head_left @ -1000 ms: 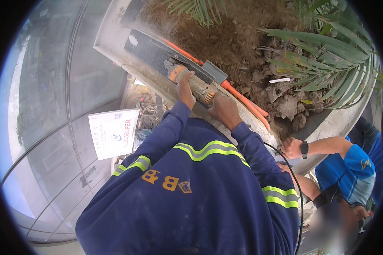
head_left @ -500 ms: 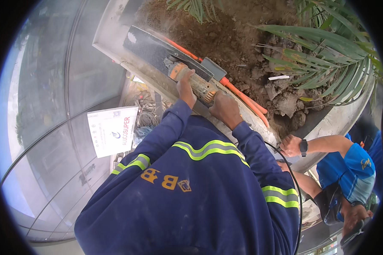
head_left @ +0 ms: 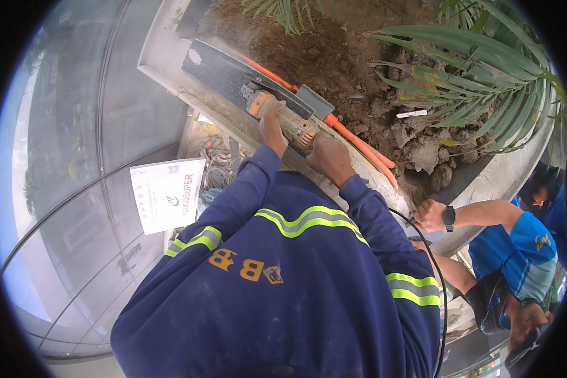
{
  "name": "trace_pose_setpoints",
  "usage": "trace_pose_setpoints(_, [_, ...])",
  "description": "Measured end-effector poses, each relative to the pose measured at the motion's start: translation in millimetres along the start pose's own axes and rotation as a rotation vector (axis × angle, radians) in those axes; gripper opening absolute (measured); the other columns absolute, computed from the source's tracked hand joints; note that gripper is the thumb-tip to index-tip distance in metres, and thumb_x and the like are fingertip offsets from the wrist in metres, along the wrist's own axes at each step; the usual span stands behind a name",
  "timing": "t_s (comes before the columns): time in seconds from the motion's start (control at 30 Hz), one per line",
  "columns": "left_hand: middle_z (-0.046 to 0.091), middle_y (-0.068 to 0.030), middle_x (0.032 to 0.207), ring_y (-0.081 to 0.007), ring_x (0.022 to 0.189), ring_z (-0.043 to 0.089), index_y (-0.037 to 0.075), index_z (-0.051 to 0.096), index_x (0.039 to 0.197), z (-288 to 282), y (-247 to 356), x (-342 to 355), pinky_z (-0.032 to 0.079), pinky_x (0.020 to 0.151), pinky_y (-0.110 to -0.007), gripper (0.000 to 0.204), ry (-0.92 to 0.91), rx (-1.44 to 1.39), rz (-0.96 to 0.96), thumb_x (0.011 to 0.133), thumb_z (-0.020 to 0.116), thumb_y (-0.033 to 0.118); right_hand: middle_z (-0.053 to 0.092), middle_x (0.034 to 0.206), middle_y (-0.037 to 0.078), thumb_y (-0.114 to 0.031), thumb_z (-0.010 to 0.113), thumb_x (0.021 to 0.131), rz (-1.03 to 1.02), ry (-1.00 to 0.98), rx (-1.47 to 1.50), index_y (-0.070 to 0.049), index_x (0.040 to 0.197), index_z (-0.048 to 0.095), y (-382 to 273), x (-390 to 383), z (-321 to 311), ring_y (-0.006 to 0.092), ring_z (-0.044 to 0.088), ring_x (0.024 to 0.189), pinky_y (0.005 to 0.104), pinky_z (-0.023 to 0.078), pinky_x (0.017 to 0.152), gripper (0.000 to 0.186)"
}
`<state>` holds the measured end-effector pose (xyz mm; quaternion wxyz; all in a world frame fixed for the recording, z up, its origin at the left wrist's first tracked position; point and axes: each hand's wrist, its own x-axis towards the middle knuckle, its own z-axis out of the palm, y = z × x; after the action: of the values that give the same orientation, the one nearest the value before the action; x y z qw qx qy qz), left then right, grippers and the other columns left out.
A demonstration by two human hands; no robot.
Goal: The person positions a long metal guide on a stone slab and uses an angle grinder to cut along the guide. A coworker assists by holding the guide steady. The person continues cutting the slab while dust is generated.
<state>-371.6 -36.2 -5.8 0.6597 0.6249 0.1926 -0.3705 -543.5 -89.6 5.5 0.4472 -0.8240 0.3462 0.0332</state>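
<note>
A dusty orange and grey angle grinder (head_left: 294,128) is held in both my hands over a dark stone slab (head_left: 213,74) on the planter's ledge. My left hand (head_left: 273,130) wraps round the grinder's body just behind its orange head. The rear end is in the grip of my right hand (head_left: 331,157), whose fingers are closed. The grinder's head rests at the slab's surface, close to its raised far strip; the disc itself cannot be made out. A black cable (head_left: 436,271) runs down past my right sleeve.
Beyond the slab are an orange pipe (head_left: 359,145), a grey box (head_left: 315,102), loose soil (head_left: 353,53) and palm fronds (head_left: 485,94). A person in a blue shirt (head_left: 516,252) crouches at right, one hand on the ledge. Glass panels (head_left: 63,126) and a white printed board (head_left: 164,195) stand left.
The grinder and both my hands have shifted very slightly to the left along the slab, grip unchanged. The crouching person's hand stays in place.
</note>
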Motion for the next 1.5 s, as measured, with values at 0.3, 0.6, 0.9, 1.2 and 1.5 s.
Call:
trace_pose_setpoints(0.3, [0.060, -0.0065, 0.096, -0.0244, 0.086, 0.064, 0.007, 0.064, 0.105, 4, -3, -9, 0.054, 0.079, -0.041, 0.031, 0.002, -0.030, 0.016, 0.082, 0.077, 0.023, 0.071, 0.086, 0.027, -0.015, 0.066, 0.078, 0.025, -0.022, 0.021, 0.004, 0.093, 0.062, -1, -6, -10, 0.0441, 0.071, 0.081, 0.0515, 0.055, 0.073, 0.025])
trace_pose_setpoints(0.6, [0.061, -0.0068, 0.095, -0.0242, 0.086, 0.065, 0.007, 0.065, 0.104, 7, -9, -15, 0.055, 0.078, -0.041, 0.029, 0.011, -0.022, 0.015, 0.082, 0.077, 0.022, 0.070, 0.085, 0.029, -0.015, 0.068, 0.075, 0.055, -0.044, 0.031, 0.006, 0.093, 0.060, 1, -11, -15, 0.0456, 0.070, 0.082, 0.0535, 0.054, 0.074, 0.028])
trace_pose_setpoints(0.9, [0.059, -0.0045, 0.101, -0.0213, 0.094, 0.063, 0.010, 0.063, 0.111, 8, -9, -21, 0.054, 0.083, -0.040, 0.033, 0.009, -0.022, -0.025, 0.083, 0.077, 0.022, 0.070, 0.084, 0.028, -0.015, 0.067, 0.077, 0.042, -0.040, 0.006, 0.005, 0.093, 0.061, 2, -11, -16, 0.0456, 0.070, 0.081, 0.0527, 0.055, 0.074, 0.026])
trace_pose_setpoints(1.2, [0.062, -0.0059, 0.099, -0.0229, 0.089, 0.063, 0.007, 0.066, 0.108, 3, -12, -16, 0.053, 0.081, -0.040, 0.035, -0.051, 0.064, 0.190, 0.080, 0.079, 0.022, 0.070, 0.083, 0.028, -0.016, 0.067, 0.080, 0.013, -0.035, -0.010, 0.005, 0.092, 0.062, 5, -5, -9, 0.0452, 0.071, 0.079, 0.0516, 0.056, 0.073, 0.025])
trace_pose_setpoints(1.5, [0.059, -0.0033, 0.107, -0.0208, 0.099, 0.062, 0.010, 0.064, 0.115, 9, -9, -18, 0.053, 0.086, -0.039, 0.038, 0.020, 0.015, -0.010, 0.082, 0.077, 0.022, 0.071, 0.083, 0.027, -0.025, 0.071, 0.079, 0.015, -0.004, -0.017, 0.004, 0.092, 0.062, 7, -9, -9, 0.0431, 0.072, 0.078, 0.0495, 0.057, 0.072, 0.033])
